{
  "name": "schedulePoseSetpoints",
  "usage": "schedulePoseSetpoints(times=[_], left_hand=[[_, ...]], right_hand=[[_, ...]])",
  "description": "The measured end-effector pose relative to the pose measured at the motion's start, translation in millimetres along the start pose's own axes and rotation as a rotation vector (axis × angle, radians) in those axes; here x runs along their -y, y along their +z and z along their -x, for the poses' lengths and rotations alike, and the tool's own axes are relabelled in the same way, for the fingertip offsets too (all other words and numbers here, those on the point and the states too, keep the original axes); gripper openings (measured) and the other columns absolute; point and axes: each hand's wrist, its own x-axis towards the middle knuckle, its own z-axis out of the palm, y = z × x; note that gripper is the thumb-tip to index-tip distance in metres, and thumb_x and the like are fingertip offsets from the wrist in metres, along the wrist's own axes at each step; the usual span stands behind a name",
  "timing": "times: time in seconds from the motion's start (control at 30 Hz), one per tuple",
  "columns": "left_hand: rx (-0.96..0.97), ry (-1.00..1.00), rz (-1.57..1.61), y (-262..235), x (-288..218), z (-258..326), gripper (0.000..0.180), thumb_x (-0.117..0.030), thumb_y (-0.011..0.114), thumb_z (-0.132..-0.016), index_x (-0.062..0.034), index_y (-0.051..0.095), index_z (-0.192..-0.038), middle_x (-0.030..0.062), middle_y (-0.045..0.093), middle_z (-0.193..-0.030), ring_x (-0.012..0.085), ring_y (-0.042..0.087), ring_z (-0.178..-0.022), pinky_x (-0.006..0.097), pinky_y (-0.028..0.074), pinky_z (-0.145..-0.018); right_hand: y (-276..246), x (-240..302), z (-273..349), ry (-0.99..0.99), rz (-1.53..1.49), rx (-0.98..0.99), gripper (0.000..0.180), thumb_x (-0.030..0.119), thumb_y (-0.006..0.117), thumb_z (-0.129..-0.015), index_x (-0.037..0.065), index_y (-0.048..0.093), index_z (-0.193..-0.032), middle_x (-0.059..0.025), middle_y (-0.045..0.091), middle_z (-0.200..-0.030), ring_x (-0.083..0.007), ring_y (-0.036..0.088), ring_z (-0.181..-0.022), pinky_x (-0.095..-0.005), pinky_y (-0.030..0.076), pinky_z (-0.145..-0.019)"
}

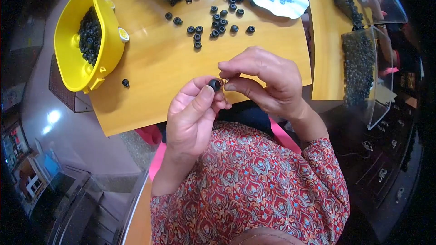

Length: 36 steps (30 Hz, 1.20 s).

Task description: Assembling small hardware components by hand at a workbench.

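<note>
Patterned sleeves (254, 186), hands together, left (193, 113) pinching black ring (214, 84), right (263, 79) fingertips touching it

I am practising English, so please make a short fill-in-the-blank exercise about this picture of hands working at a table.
1. The left hand pinches a small ____ ring between thumb and fingers.
2. The tub at the left of the table is ____ in colour.
3. The scalloped dish at the top holds small ____ pieces.
4. The right hand meets the left hand ____ the table edge.

Missing words: black; yellow; blue; above
</note>
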Motion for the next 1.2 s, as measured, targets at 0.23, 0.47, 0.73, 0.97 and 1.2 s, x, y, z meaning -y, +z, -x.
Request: schedulePoseSetpoints(times=[0.23,0.47,0.73,0.97,1.2], left_hand=[[-0.071,0.015,-0.08,5.5,-0.1,-0.5,0.023,-0.008,0.057,-0.091,0.0028,0.055,-0.112,0.01,0.063,-0.092,0.0169,0.06,-0.083,0.03,0.049,-0.08],[-0.087,0.065,-0.216,4.6,-0.1,0.9,0.023,-0.007,0.057,-0.091,0.0038,0.056,-0.111,0.0097,0.065,-0.095,0.0156,0.063,-0.083,0.027,0.049,-0.08],[0.004,-0.026,-0.107,-1.8,-1.5,-0.8,0.026,-0.008,0.055,-0.092,0.004,0.054,-0.116,0.0134,0.064,-0.103,0.0191,0.063,-0.085,0.032,0.05,-0.081],[0.068,-0.086,0.058,-10.6,3.3,-5.6,0.03,-0.012,0.054,-0.094,0.0039,0.053,-0.119,0.0145,0.061,-0.109,0.0217,0.061,-0.092,0.037,0.049,-0.083],[0.111,-0.081,0.083,-9.7,0.1,-11.5,0.025,-0.017,0.057,-0.092,0.0015,0.056,-0.109,0.0077,0.058,-0.088,0.0182,0.054,-0.081,0.036,0.046,-0.08]], right_hand=[[1.0,3.5,-2.0,-0.121,0.094,-0.009,0.031,-0.001,0.075,-0.068,0.0,0.066,-0.099,-0.0088,0.066,-0.081,-0.0211,0.064,-0.071,-0.0298,0.049,-0.063],[-6.2,10.9,-7.2,-0.197,0.242,0.107,0.029,0.003,0.074,-0.068,0.0,0.067,-0.097,-0.0091,0.065,-0.078,-0.0203,0.063,-0.068,-0.0302,0.047,-0.06],[-3.9,5.2,-8.3,-0.16,0.142,0.079,0.036,0.003,0.075,-0.065,0.0,0.067,-0.099,-0.0088,0.065,-0.078,-0.0206,0.063,-0.068,-0.03,0.048,-0.061],[-5.1,-3.0,-8.4,-0.09,0.071,0.082,0.04,0.004,0.077,-0.063,0.0,0.066,-0.101,-0.0093,0.066,-0.079,-0.0205,0.063,-0.07,-0.0293,0.048,-0.061],[-11.4,-11.4,-10.7,-0.042,0.173,0.068,0.032,0.003,0.077,-0.067,0.001,0.068,-0.097,-0.0081,0.065,-0.079,-0.0206,0.062,-0.069,-0.0291,0.047,-0.061]])
